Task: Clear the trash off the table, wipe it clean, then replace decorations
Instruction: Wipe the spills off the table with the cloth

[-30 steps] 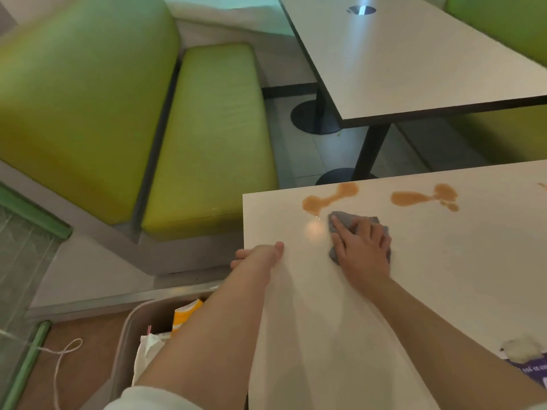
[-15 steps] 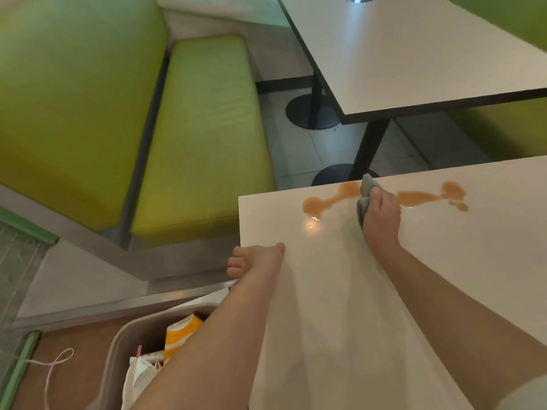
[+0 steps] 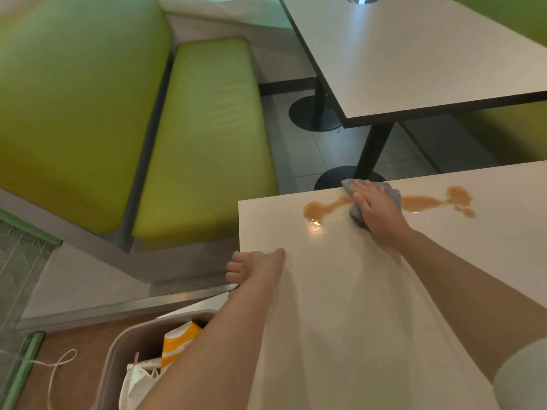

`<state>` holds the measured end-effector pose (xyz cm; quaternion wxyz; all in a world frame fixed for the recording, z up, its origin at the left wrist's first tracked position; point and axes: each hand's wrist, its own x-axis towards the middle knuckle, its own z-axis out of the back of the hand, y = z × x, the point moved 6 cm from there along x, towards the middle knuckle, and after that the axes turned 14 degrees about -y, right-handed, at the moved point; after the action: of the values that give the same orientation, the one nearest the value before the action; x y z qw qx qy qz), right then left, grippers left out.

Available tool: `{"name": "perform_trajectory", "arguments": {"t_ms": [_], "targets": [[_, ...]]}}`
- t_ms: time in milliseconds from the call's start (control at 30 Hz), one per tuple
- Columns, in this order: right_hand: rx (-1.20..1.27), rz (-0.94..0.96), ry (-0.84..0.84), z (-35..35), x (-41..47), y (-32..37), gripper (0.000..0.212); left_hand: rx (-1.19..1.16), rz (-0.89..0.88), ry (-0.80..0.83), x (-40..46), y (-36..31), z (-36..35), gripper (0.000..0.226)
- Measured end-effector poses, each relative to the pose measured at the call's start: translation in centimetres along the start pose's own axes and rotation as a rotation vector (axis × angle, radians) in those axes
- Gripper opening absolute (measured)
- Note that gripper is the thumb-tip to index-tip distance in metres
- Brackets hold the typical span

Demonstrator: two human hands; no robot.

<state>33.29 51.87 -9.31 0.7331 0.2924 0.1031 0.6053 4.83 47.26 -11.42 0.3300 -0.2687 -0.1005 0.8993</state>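
Note:
A white table fills the lower right. Along its far edge lies a brown liquid spill in two patches, one to the left and one to the right. Between them my right hand lies flat with straight fingers on a grey cloth, pressing it to the tabletop at the far edge. My left hand holds the table's left edge, thumb on top and fingers curled under the rim.
A grey bin holding a yellow-and-white cup and white wrappers stands on the floor, left of the table. A green bench seat lies beyond. A second white table on a black pedestal stands at the upper right.
My right hand carried the cloth from the near side of the spill to the table's far edge, then laid flat on it between the two patches. My left hand stayed on the edge.

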Motion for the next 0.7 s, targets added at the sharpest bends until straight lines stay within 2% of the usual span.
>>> {"name": "perform_trajectory", "arguments": {"t_ms": [100,167,233,300,367,433,500,633,700], "targets": [[-0.125,-0.109,-0.039,-0.2,1.0,-0.2,0.046,0.000,-0.009,-0.012,-0.1,0.0,0.2,0.087],[-0.175,0.030,0.034,-2.0,0.2,2.3,0.048,-0.008,-0.010,-0.009,-0.1,-0.1,0.2,0.087],[-0.121,0.215,0.104,-3.4,-1.8,4.3,0.048,-0.021,-0.005,0.007,-0.1,-0.1,0.2,0.087],[-0.078,0.268,0.093,-3.0,-3.2,4.1,0.048,-0.028,-0.008,0.019,0.0,-0.1,0.1,0.087],[-0.134,0.218,0.045,-2.1,-2.7,2.5,0.047,-0.027,-0.017,0.013,-0.1,-0.1,0.0,0.087],[-0.235,0.082,0.005,-1.7,-1.4,1.1,0.049,-0.023,-0.019,-0.001,0.0,0.0,0.1,0.087],[-0.279,0.055,0.011,-2.6,-0.9,2.4,0.050,-0.019,-0.015,-0.003,0.0,0.0,0.1,0.087],[-0.008,0.203,0.137,-4.7,-3.4,7.0,0.045,-0.033,-0.006,0.017,0.0,-0.1,0.1,0.087],[0.025,0.200,0.113,-3.9,-3.4,6.4,0.044,-0.041,-0.007,0.025,-0.1,-0.1,0.1,0.087]]}}
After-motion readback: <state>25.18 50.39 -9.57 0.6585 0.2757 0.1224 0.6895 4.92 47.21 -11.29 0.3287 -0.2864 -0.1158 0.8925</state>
